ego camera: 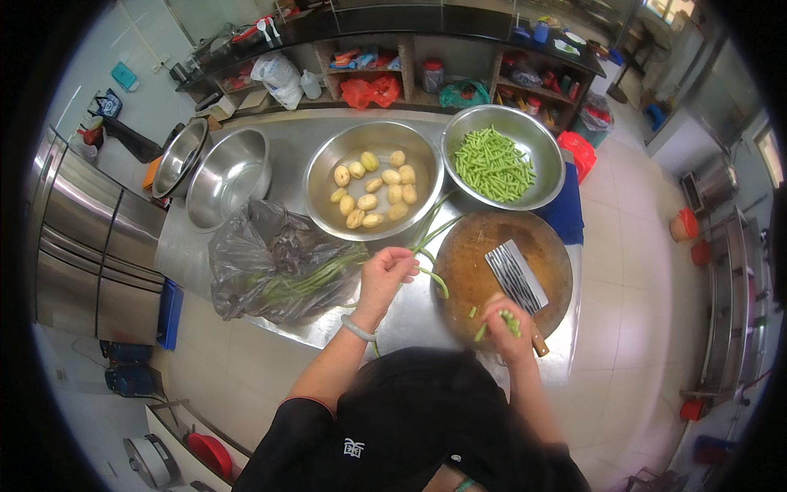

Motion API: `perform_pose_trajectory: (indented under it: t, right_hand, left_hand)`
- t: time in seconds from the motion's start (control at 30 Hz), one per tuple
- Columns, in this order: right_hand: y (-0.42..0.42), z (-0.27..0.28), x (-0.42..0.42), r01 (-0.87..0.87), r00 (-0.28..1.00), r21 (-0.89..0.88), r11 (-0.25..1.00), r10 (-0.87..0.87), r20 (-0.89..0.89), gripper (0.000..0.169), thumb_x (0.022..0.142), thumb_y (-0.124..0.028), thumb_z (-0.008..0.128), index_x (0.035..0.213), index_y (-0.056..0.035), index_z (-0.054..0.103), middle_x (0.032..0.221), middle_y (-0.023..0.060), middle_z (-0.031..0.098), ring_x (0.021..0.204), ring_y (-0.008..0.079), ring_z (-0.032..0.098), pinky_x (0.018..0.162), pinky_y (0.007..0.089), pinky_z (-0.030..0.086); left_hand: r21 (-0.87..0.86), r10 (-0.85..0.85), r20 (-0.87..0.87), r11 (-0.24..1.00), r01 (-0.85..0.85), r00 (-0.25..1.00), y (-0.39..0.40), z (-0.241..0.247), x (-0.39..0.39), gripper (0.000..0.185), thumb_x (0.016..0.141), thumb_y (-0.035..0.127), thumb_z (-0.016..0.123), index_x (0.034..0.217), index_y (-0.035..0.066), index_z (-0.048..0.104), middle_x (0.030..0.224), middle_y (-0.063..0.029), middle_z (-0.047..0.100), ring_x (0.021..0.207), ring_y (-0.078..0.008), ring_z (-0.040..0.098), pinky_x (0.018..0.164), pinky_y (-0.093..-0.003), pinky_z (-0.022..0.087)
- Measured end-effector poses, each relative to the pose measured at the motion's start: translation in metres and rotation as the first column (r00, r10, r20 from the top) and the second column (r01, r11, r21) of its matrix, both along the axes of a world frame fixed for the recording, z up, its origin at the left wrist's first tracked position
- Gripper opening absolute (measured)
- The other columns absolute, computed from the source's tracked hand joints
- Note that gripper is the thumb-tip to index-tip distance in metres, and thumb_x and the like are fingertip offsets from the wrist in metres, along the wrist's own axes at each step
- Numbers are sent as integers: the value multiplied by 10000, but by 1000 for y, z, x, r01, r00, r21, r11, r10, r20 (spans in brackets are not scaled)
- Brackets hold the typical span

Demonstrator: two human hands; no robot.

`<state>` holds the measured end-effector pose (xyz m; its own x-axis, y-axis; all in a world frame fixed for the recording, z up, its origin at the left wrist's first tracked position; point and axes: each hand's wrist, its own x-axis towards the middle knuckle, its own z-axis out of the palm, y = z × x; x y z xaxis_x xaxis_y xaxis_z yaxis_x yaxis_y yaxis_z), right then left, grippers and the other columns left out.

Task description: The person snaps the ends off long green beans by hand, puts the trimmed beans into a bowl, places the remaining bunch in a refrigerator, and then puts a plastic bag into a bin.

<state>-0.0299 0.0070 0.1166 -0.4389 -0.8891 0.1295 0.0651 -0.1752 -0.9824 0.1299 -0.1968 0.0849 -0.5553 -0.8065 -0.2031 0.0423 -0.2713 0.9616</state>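
My left hand (388, 273), with a pale bangle at the wrist, pinches a long green bean (438, 280) whose end reaches the round wooden chopping block (458, 246). My right hand (508, 329) is closed around a bunch of green bean pieces over the block's near edge. Beside it on the block lies a cleaver (516, 277) with a wooden handle. A small cut piece (472, 312) rests on the wood. More long beans (433, 224) lie between the block and the bowls. Left of my left hand, a dark plastic bag (246, 258) holds more long beans (307, 280).
Behind the block, a steel bowl (549, 184) holds cut beans (494, 163). Another steel bowl (316, 197) contains peeled potatoes (367, 202) in water. Further steel bowls (255, 178) stand left on the steel table (286, 154). A blue cloth (569, 212) hangs at the right edge.
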Motion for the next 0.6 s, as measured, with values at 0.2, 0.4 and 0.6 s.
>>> perform_pose_trajectory:
  t: [0.2,0.4,0.6]
  right_hand:
    - [-20,-19,-11,66,997,332,941,-46,-67,229,893,-235,663,996,-37,611,838,89,637,677,171,605,602,315,473]
    - [-26,-8,3,117,882,356,927,68,-467,232,872,-233,692,963,-25,644,749,70,650,665,156,609,601,314,477]
    - [-13,-34,5,287,906,100,953,-304,294,163,916,-190,651,867,-35,635,714,1,586,595,94,531,534,236,421]
  left_hand:
    - [-19,-163,35,986,164,986,28,13,-12,173,915,90,635,1062,2,616,951,-98,706,818,-146,679,701,-244,538]
    - [-233,-280,120,925,301,953,32,14,-13,129,912,102,637,1001,9,638,874,-80,716,760,-130,680,649,-253,541]
    - [-585,-214,417,681,441,883,34,18,-6,103,918,119,606,909,24,642,705,-81,681,626,-160,684,585,-267,529]
